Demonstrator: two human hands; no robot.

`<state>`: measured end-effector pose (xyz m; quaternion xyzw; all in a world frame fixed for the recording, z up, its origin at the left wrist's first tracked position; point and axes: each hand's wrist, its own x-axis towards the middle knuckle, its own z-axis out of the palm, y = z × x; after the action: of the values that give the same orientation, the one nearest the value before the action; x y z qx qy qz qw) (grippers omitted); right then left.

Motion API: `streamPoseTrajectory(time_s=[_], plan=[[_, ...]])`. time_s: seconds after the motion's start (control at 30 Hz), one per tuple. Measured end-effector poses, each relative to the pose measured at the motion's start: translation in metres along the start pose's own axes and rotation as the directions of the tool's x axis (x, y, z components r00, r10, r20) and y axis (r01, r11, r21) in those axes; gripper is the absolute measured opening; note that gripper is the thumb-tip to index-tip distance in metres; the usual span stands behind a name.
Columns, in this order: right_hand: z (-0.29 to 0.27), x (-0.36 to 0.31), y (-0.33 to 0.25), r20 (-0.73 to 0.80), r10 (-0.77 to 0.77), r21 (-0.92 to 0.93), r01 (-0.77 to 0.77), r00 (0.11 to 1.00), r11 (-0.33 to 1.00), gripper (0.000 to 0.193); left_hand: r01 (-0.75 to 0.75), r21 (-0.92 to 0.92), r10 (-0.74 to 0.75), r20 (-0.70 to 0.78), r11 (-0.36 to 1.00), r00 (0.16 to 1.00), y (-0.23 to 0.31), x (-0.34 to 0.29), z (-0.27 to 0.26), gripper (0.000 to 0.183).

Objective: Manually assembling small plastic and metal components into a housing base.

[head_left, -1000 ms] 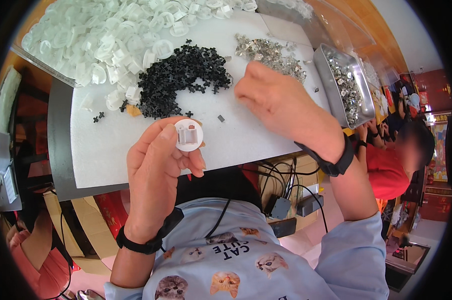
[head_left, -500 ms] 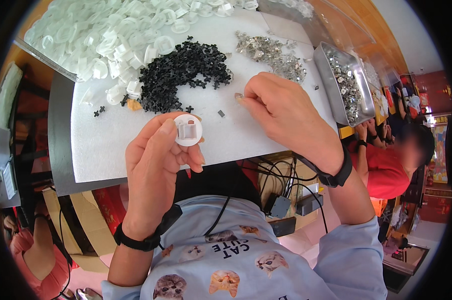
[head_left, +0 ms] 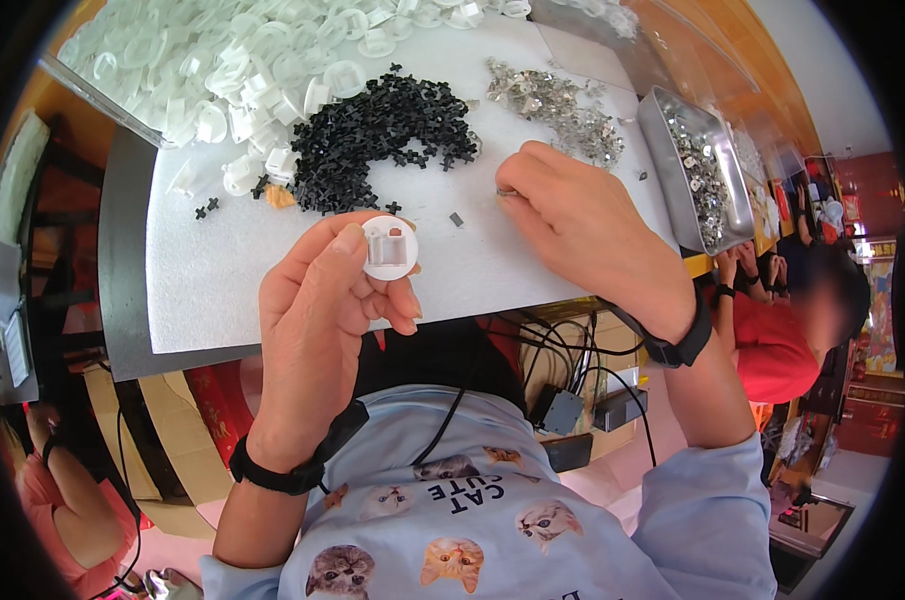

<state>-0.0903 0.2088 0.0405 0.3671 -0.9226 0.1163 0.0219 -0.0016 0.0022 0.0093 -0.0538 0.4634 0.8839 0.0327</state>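
Plainly, the left hand pinches a white disc by its left edge, over the white sheet; the right hand grips a small piece, mostly hidden, at its fingertips

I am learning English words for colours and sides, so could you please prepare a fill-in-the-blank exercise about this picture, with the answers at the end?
The left hand holds a round part that is ____ in colour.
The heaped cross-shaped pieces are ____.
The shiny metal pieces lie to the ____ of the cross-shaped ones.
The shirt with printed cat faces is light ____.

Missing words: white; black; right; blue.
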Motion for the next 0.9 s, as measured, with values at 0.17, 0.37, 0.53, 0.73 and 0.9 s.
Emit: streamPoseTrajectory(time_s=[0.17,0.37,0.53,0.73,0.9], plan=[[0.002,-0.009,0.002,-0.034,-0.01,0.0,0.01,0.999,1.0,0.004,0.0,0.018,0.0,-0.005,1.0,1.0,-0.001,0.003,0.001,0.035],[0.003,0.004,-0.016,0.003,0.101,-0.184,-0.099,0.995,0.978,0.007,-0.007,0.03,0.007,-0.012,1.0,1.0,-0.001,0.003,0.002,0.034],[0.0,0.001,-0.011,0.028,0.206,-0.086,-0.203,0.978,0.975,0.01,0.008,0.013,-0.008,-0.014,1.0,1.0,0.0,0.002,0.003,0.034],[-0.011,-0.002,-0.019,0.027,0.187,0.258,-0.188,0.982,0.948,0.005,0.023,0.012,-0.022,-0.028,1.0,0.999,0.001,0.0,0.004,0.034],[-0.005,0.014,-0.047,-0.195,-0.047,0.572,0.153,0.98,0.806,0.011,0.024,-0.02,-0.024,-0.022,1.0,0.999,0.001,0.001,0.003,0.034]])
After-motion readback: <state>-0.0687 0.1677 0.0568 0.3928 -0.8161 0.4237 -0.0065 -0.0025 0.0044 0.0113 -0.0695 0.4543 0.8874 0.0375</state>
